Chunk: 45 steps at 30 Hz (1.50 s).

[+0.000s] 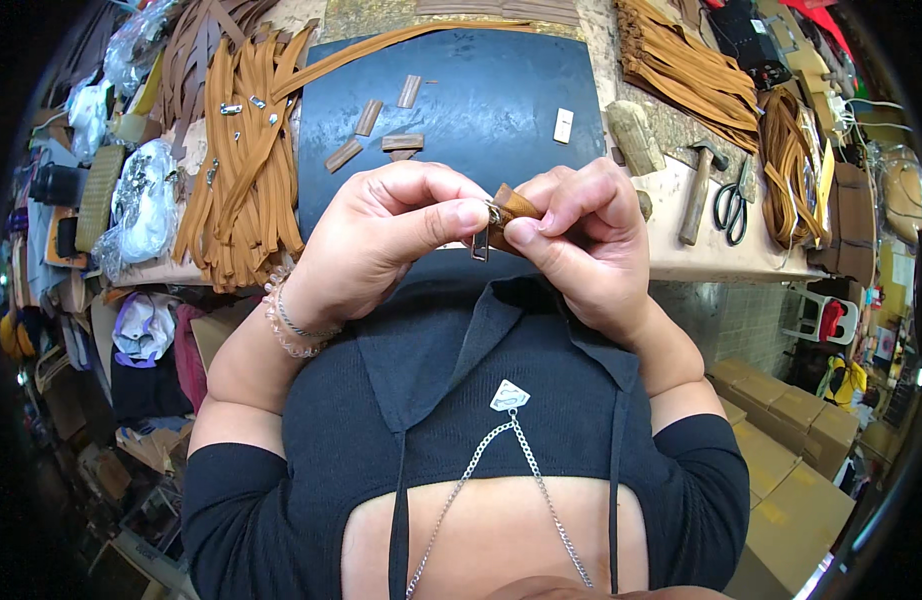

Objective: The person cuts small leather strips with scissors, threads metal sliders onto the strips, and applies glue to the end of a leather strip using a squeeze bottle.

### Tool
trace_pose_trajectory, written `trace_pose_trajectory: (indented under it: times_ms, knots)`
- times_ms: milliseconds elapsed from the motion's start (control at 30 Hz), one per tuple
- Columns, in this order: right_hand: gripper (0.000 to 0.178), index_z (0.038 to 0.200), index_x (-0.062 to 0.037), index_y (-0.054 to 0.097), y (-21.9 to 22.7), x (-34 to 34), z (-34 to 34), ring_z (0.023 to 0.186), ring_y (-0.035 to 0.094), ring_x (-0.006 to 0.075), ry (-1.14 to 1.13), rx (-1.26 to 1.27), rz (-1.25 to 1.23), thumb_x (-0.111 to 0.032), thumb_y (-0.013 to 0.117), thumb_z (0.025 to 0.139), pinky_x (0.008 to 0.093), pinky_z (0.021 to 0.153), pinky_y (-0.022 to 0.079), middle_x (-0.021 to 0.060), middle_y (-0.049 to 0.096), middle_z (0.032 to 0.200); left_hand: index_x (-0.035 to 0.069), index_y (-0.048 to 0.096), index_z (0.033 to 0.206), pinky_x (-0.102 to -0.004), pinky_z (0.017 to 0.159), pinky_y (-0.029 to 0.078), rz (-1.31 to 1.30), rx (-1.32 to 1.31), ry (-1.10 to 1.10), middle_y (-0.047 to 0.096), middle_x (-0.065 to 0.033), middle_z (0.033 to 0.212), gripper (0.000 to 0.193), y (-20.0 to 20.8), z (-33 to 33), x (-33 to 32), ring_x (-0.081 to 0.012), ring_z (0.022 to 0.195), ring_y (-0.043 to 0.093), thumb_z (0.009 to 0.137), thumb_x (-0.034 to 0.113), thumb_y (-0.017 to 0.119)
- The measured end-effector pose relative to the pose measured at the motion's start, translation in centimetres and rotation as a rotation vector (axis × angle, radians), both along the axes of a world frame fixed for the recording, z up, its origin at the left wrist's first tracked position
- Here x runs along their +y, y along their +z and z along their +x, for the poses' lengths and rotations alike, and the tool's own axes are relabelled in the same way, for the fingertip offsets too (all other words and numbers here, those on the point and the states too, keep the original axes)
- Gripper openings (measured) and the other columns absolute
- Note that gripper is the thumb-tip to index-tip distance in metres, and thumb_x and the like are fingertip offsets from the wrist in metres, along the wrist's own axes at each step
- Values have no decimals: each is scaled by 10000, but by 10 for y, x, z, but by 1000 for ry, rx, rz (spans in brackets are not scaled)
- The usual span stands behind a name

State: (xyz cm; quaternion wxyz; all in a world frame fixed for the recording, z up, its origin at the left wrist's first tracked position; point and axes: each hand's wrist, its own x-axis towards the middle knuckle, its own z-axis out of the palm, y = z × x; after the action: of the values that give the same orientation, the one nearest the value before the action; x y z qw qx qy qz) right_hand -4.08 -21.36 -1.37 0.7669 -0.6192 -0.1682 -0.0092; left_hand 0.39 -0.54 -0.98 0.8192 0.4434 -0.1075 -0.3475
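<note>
My left hand (401, 225) pinches a small silver zipper slider (488, 225) between thumb and forefinger; its pull tab hangs below the fingertips. The end of a brown zipper tape (518, 205) is gripped by my right hand (586, 230), thumb against fingers. Slider and tape end meet between the two hands, above the near edge of a black mat (461, 120). Whether the tape runs inside the slider is too small to tell. Several short brown leather pieces (369, 117) lie on the mat, with a small whitish rectangular piece (563, 125) farther right.
To the left lies a pile of brown zipper tapes (246, 170) with several loose sliders (230, 109) on it. At the right are a stone-like block (636, 138), a hammer (697, 200), black-handled scissors (731, 210) and more zipper tapes (686, 75). Cardboard boxes (791, 500) stand below the table.
</note>
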Motion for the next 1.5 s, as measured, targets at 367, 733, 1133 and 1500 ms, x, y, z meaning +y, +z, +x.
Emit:
trace_pose_trajectory:
  times_ms: [367, 733, 1133, 1500]
  knots:
    - [249, 912, -63, 512, -4, -1, -2, 808, 575, 149, -23, -168, -60, 114, 677, 851, 266, 739, 467, 71, 584, 873, -2, 708, 992, -264, 825, 505, 54, -83, 38, 700, -52, 962, 120, 0, -7, -1, -110, 879, 620, 930, 99, 690]
    - [218, 894, -37, 575, -9, -4, 2, 818, 652, 226, -56, -407, -258, 148, 662, 820, 314, 692, 512, 115, 623, 858, -2, 689, 912, -329, 723, 523, 540, -1152, 254, 675, -106, 867, 145, 18, -9, 0, -228, 799, 658, 803, 32, 777]
    - [312, 1176, -6, 591, -11, 1, 0, 1013, 645, 172, -4, -158, -80, 154, 554, 911, 313, 901, 529, 108, 648, 1083, 20, 709, 1006, -333, 720, 502, 534, -1331, 354, 664, -86, 900, 263, 23, -9, 0, -237, 818, 633, 763, 67, 797]
    - [301, 1118, -17, 619, -5, -3, 7, 953, 648, 253, -39, -383, -237, 141, 614, 861, 351, 849, 526, 129, 669, 1035, 31, 689, 928, -340, 664, 502, 493, -1470, 449, 622, -81, 856, 253, 19, -9, -2, -245, 749, 621, 707, 11, 812]
